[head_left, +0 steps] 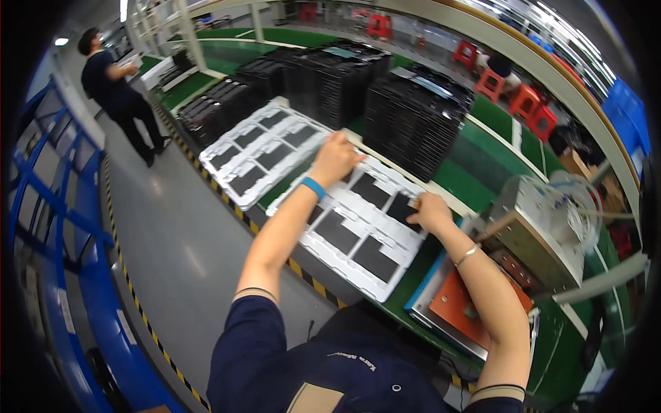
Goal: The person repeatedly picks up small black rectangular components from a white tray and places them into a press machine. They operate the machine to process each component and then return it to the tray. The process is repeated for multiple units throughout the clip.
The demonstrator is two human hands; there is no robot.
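A white moulded tray [353, 219] with several recesses lies in front of me on the green bench, dark flat rectangular sheets in its recesses. My left hand [334, 161] is over the tray's far left part, its fingers curled together; what they grip, if anything, is hidden. At the far right recess, my right hand [434, 213] has its thumb and fingers closed at the edge of a black rectangular sheet [401, 210]. That sheet looks darker than a grey-black sheet [376, 258] in the near row.
Another filled white tray [237, 164] lies to the left. Tall stacks of black trays [413, 113] stand behind. At right are a metal machine [530, 230] and an orange plate [454, 306]. A person [113, 89] stands far left, near a blue rack [65, 227].
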